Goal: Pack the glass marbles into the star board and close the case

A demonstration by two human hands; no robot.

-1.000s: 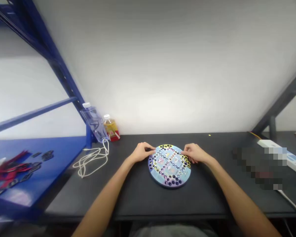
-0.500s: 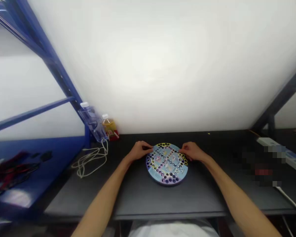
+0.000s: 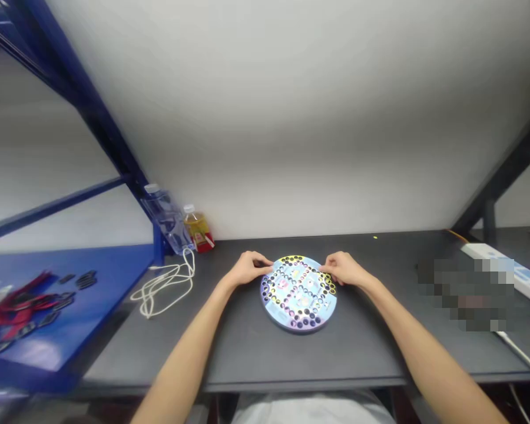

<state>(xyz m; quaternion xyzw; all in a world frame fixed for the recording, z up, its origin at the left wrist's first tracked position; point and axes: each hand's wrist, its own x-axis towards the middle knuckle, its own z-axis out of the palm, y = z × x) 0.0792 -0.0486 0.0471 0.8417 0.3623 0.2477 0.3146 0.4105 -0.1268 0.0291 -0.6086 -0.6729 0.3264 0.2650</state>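
A round game board [image 3: 298,294], pale blue with printed pictures and rings of dark round holes, lies flat on the dark table in front of me. My left hand [image 3: 249,268] pinches its upper left edge, thumb on top and the other fingers curled at the rim. On the opposite side, my right hand [image 3: 342,268] grips the upper right edge in the same way. The undersides of the fingers are hidden from view.
At the back left stand a clear bottle [image 3: 170,221] and a small bottle of yellow liquid [image 3: 198,227]. A white cable [image 3: 168,285] lies coiled before them. To the right is a white power strip [image 3: 512,274]. Red straps [image 3: 26,306] lie on a blue table.
Both hands stay on the board's edges, and the board has hardly moved. The picture has become darker on the wall, with the view shifting very slightly.
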